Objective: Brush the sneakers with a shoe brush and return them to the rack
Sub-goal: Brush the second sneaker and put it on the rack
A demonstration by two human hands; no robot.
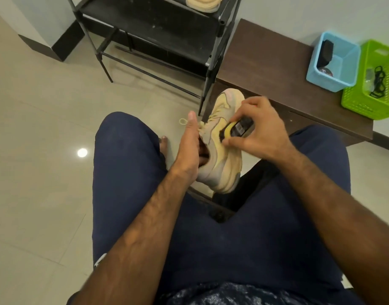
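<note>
A pale, glossy tiled floor (pixel 46 106) runs up to a light wall with a dark skirting. Against that wall stands a black shoe rack (pixel 158 29). On one of the rack's upper shelves, at the very top of the view, sits a cream sneaker on the shelf (pixel 202 4), only partly visible. Touching the rack's right side is a dark brown bench (pixel 266 62). It carries a blue basket (pixel 325 80) and, further from the rack, a green basket (pixel 365 104) just beside it. A black object lies in the blue one and a black cord in the green one.

In front of the rack's right leg, a seated person in navy trousers holds the held sneaker (pixel 224 168) above the lap, toe pointing towards the rack. The left hand (pixel 189 146) has its fingers tucked down into the shoe's opening and hidden there, with the thumb straight along the outside, carrying the shoe. The right hand (pixel 259 128) is curled around a yellow-and-black shoe brush (pixel 237 126), fingers over its back and thumb beneath. The brush's dark bristles press on the shoe's upper side. A small pale loop (pixel 183 121) lies on the floor just before the rack.
</note>
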